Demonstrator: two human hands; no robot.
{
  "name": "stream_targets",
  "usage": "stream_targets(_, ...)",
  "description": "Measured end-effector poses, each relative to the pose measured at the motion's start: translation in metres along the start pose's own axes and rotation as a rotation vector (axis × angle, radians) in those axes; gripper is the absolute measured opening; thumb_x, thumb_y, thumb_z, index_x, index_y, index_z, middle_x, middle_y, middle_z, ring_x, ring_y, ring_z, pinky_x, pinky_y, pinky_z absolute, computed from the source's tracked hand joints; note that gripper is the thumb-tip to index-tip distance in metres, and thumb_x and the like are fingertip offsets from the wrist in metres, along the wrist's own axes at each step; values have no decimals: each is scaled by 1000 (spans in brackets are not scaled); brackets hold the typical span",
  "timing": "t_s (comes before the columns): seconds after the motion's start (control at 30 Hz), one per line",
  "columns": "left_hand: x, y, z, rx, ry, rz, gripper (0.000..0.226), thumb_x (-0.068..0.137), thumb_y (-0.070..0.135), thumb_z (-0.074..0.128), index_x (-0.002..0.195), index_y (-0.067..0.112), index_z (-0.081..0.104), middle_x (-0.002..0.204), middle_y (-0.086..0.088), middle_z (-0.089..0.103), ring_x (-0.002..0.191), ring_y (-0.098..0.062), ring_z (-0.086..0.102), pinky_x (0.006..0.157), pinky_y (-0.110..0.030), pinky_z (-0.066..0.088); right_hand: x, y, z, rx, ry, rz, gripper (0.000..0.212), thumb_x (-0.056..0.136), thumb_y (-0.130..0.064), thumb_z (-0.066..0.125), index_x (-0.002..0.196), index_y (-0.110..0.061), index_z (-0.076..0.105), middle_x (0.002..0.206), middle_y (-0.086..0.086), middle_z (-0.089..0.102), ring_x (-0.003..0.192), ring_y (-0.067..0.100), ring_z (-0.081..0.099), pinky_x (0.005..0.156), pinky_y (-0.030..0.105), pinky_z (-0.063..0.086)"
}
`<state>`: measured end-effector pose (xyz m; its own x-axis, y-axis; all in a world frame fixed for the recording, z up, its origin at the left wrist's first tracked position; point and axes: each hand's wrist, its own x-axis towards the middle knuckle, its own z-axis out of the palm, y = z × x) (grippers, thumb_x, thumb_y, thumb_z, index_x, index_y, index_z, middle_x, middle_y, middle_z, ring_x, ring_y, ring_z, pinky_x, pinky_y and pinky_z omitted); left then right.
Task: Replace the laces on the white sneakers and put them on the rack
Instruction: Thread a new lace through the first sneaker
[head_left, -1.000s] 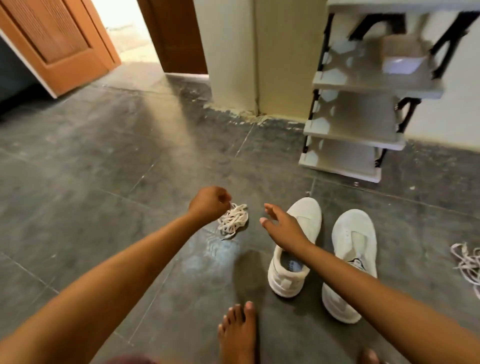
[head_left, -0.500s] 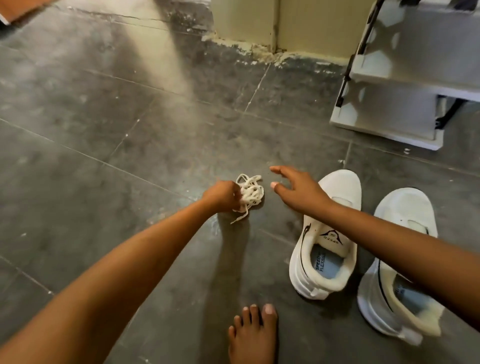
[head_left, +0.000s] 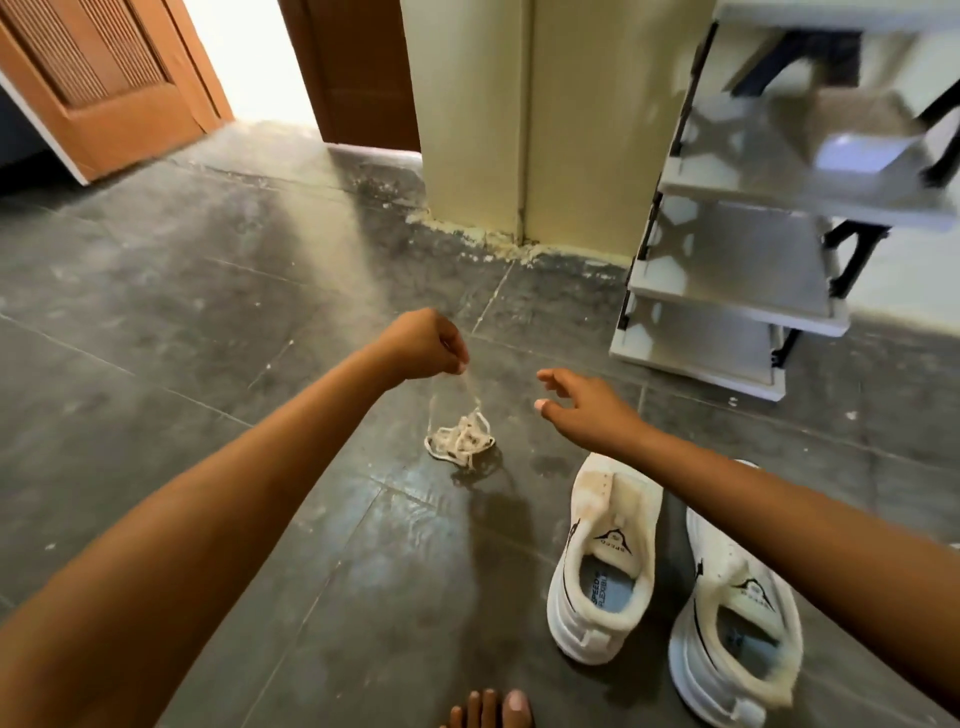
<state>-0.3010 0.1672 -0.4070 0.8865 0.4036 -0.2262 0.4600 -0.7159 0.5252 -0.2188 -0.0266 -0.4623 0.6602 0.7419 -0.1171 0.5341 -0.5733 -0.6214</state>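
My left hand (head_left: 423, 343) pinches strands of a cream lace bundle (head_left: 460, 439) and holds them up; the tangled rest of the bundle hangs down to the dark floor tiles. My right hand (head_left: 582, 405) hovers just right of the bundle, fingers spread, holding nothing. Two white sneakers without laces stand side by side on the floor at lower right: the left sneaker (head_left: 605, 566) and the right sneaker (head_left: 737, 623), heels toward me; my right forearm crosses over both of them.
A grey shoe rack (head_left: 737, 270) with black frame stands at the right against the wall, a small box on an upper shelf. A cream wall corner (head_left: 519, 130) rises behind. An open wooden door (head_left: 104, 78) is far left. My bare toes (head_left: 488, 709) show at the bottom.
My left hand has risen from the floor, drawing lace strands up out of the bundle. The right hand stays open beside it. The view has tilted up.
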Motion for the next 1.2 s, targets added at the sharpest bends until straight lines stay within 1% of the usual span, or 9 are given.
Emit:
stream_targets(0.3, -23, 63, -71, -225, -33, 12, 16, 88, 1, 54, 86, 10, 67, 76, -4, 60, 58, -12, 54, 50, -15, 49, 4, -49, -46, 23, 0, -12, 52, 93, -28, 54, 140, -15, 39, 139, 10, 48, 125, 25, 48, 102, 36, 40)
stream_targets(0.47, -26, 74, -66, -419, -11, -15, 14, 92, 6, 52, 89, 8, 66, 81, -6, 59, 59, -11, 51, 54, -18, 48, 0, -49, -26, 412, -9, 97, 72, 86, -21, 65, 147, -18, 26, 143, 11, 41, 125, 24, 45, 94, 31, 41)
stream_targets(0.57, -21, 72, -60, -416, -76, -5, 15, 93, 8, 52, 94, 10, 67, 87, -6, 63, 62, -11, 54, 59, -20, 51, 2, -43, -14, 450, -111, 90, 87, 81, -17, 71, 149, -20, 17, 148, 10, 33, 131, 26, 39, 97, 32, 40)
stream_targets(0.67, -12, 72, -62, -539, -130, -1, 19, 94, 5, 49, 101, 8, 66, 86, -4, 67, 68, -12, 59, 68, -25, 54, 13, -44, -7, 550, -84, 99, 93, 78, -13, 75, 149, -18, 15, 151, 10, 29, 135, 27, 34, 103, 34, 38)
stream_targets(0.73, -10, 77, -61, -564, -210, 37, 23, 93, -1, 48, 103, 8, 67, 81, -1, 69, 68, -10, 63, 67, -24, 55, 18, -45, -1, 604, -69, 100, 87, 78, -18, 75, 147, -16, 22, 149, 10, 34, 131, 23, 39, 102, 34, 40)
stream_targets(0.83, -9, 83, -56, -604, -234, 89, 23, 92, -3, 50, 100, 10, 67, 77, 2, 69, 68, -7, 66, 66, -22, 56, 19, -42, 7, 616, -98, 68, 53, 86, -23, 68, 132, -7, 48, 130, 13, 55, 106, 12, 51, 86, 22, 42)
stream_targets(0.93, -6, 83, -54, -806, -49, 84, 21, 90, -4, 52, 101, 8, 65, 83, -3, 67, 73, -12, 64, 68, -24, 56, 14, -35, 11, 582, -224, 73, 26, 95, -20, 54, 110, 0, 63, 104, 10, 65, 92, 9, 56, 71, 8, 42)
stream_targets(1.07, -1, 78, -60, -1130, 354, 65, 22, 88, -7, 51, 95, 10, 62, 82, -4, 63, 71, -13, 60, 68, -24, 52, 13, -18, 6, 445, -295, 134, 32, 99, -22, 45, 100, 1, 67, 99, 5, 61, 94, 12, 53, 87, 22, 36)
stream_targets(1.2, 8, 62, -63, -1191, 697, -46, 23, 86, -9, 53, 99, 6, 65, 82, -6, 64, 67, -12, 59, 60, -19, 52, 17, -4, -16, 569, -197, 205, 30, 99, -19, 44, 76, -7, 59, 74, 5, 63, 66, 11, 58, 72, 23, 47)
